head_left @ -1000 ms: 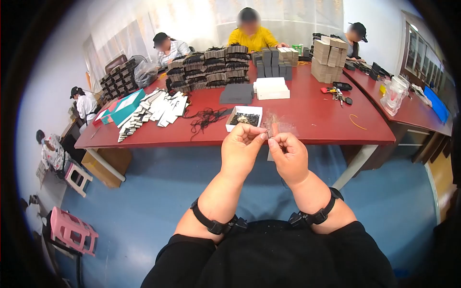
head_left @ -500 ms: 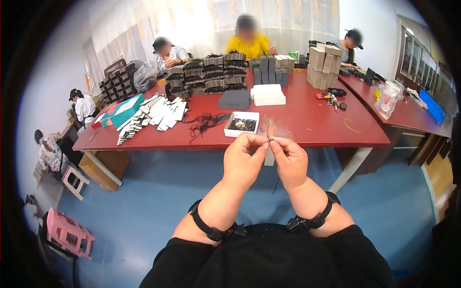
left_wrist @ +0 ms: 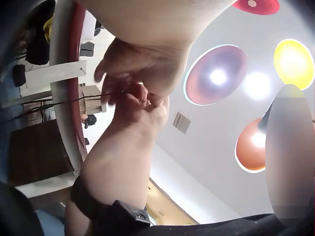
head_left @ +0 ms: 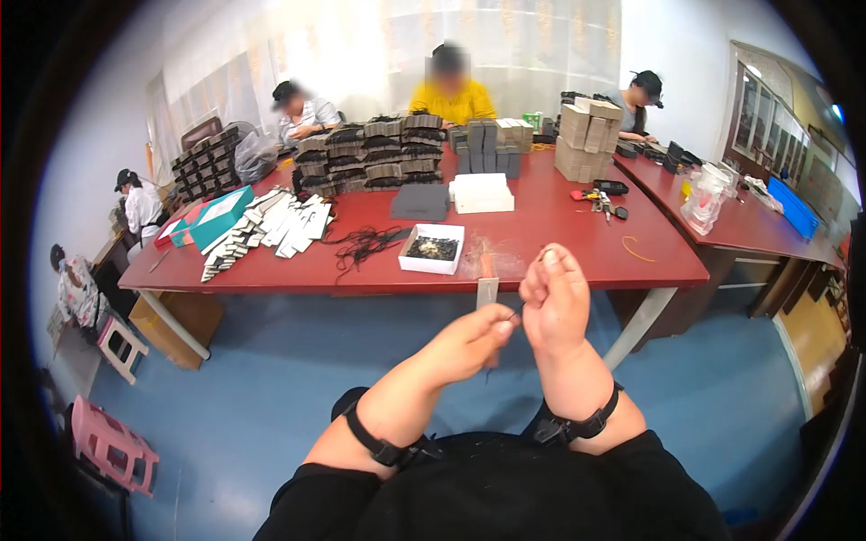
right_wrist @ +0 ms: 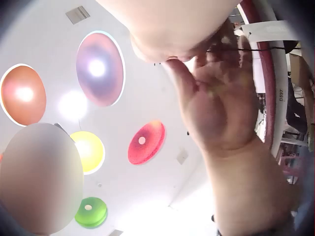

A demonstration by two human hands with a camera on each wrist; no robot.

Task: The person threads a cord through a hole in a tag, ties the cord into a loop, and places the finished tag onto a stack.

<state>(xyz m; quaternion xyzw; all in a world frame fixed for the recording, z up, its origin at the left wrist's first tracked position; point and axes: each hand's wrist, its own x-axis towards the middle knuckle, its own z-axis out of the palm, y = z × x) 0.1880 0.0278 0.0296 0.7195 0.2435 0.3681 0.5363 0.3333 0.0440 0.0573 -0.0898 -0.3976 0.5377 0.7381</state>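
Observation:
In the head view my left hand (head_left: 471, 343) pinches a thin black cord (head_left: 514, 316) between thumb and finger, low in front of the table edge. My right hand (head_left: 557, 302) is higher and to the right, its thumb and fingertips pressed together on the cord, most of which the fingers hide. Past the hands, the black cord (left_wrist: 64, 102) trails off in the left wrist view. Just beyond the left hand a pale strip (head_left: 487, 293) juts out from the table edge, with an orange-brown piece (head_left: 488, 263) at its top.
On the red table (head_left: 559, 243) stand a white box (head_left: 431, 263) of dark bits, a tangle of black cord (head_left: 365, 245), scattered white strips (head_left: 302, 225), white blocks (head_left: 482, 194) and bundled stacks (head_left: 370, 153). Keys (head_left: 600, 198) lie to the right. Several people sit around.
My hands were together by the pale strip. The left has come down and toward me; the right has moved right and turned upward. The head view has shifted slightly right.

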